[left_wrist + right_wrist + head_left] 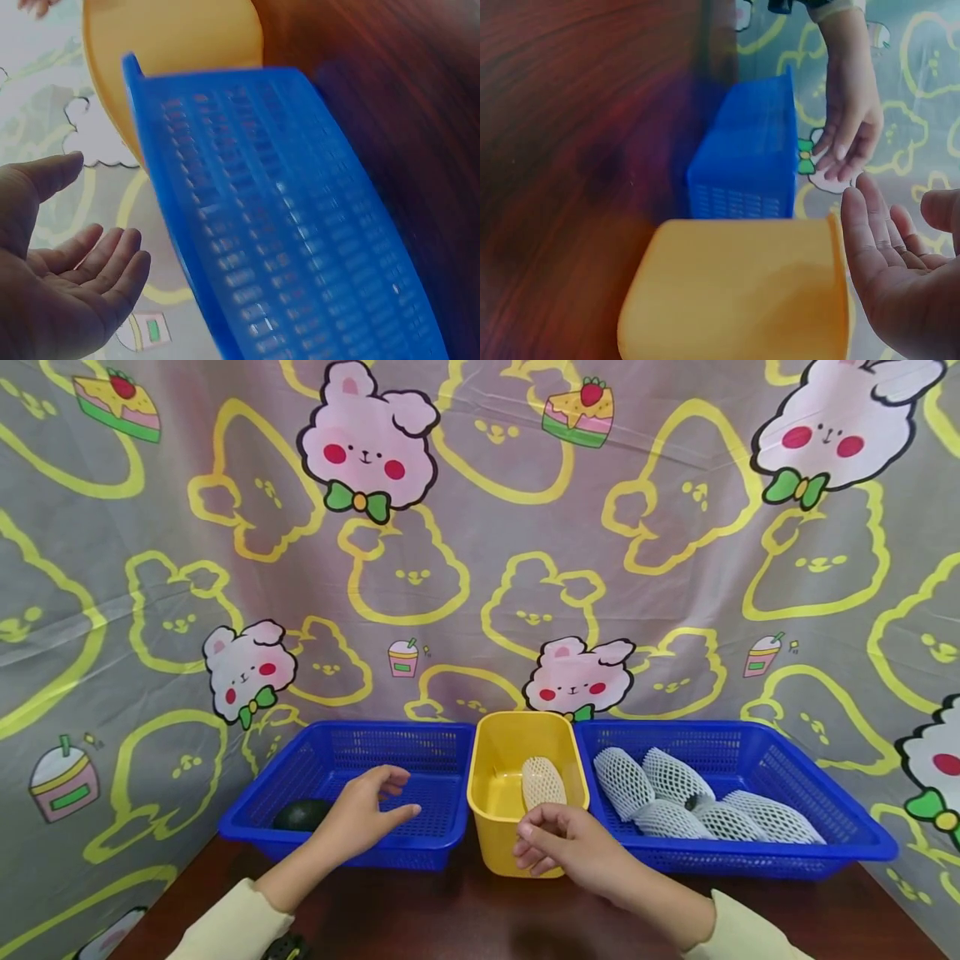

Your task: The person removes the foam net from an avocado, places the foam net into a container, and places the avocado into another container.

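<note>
My left hand [360,817] hovers over the left blue basket [442,842], fingers relaxed and holding nothing. A dark green, rounded fruit-like thing [300,815] lies in that basket, partly hidden by its rim. The right hand [577,847] is in front of the yellow bin [510,843], with loosely bent fingers and nothing held. Inside the bin, a piece wrapped in white foam netting [542,781] leans near the right wall; my hand covers its lower end. In the left wrist view, the left palm [67,285] and spread fingers show beside the basket wall.
To the right stands another blue basket [750,857] with several foam-netted pieces [667,821]. The yellow bin sits between the two baskets on a dark wooden table [480,927]. A patterned cloth [480,560] hangs behind.
</note>
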### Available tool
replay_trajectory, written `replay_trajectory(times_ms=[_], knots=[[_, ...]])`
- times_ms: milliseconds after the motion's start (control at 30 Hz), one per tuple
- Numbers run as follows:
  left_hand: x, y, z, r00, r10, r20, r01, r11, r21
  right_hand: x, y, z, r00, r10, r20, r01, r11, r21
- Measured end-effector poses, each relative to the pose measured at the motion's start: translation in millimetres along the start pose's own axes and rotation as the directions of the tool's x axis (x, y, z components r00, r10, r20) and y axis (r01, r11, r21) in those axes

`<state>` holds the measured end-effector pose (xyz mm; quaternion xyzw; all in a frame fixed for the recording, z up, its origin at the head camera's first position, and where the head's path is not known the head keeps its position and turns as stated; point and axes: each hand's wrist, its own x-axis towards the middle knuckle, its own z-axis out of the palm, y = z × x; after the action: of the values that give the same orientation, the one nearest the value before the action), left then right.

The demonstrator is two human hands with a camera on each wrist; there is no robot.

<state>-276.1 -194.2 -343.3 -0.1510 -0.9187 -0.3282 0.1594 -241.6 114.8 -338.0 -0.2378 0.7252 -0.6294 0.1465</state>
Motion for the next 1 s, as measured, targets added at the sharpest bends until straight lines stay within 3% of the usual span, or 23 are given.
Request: replay_trajectory(times_ms=[200,433,667,1000], knots=[[-2.8,20.6,6.8,0.998,0.044,0.049,-0.037,0.990,-0.139,-4.7,-4.8,-13.9,0.999,-0.018,-0.045,0.017,1.000,-0.026],[-10.8,40.6,16.8,0.988,0.111,0.110,-0.076,0.957,-0.281,-7.1,-8.6,-30.3,0.994,-0.030,-0.104,0.022,0.997,-0.072],[-15.9,58.0,30.8,0.964,0.186,0.190,-0.095,0.908,-0.408,-9.1,-14.4,-50.3,0.986,-0.068,-0.152,0.054,0.994,-0.095],[-21.8,72.1,63.0,0.936,0.232,0.264,-0.068,0.855,-0.514,-12.0,-10.3,-78.5,0.952,-0.056,-0.300,-0.010,0.977,-0.213]])
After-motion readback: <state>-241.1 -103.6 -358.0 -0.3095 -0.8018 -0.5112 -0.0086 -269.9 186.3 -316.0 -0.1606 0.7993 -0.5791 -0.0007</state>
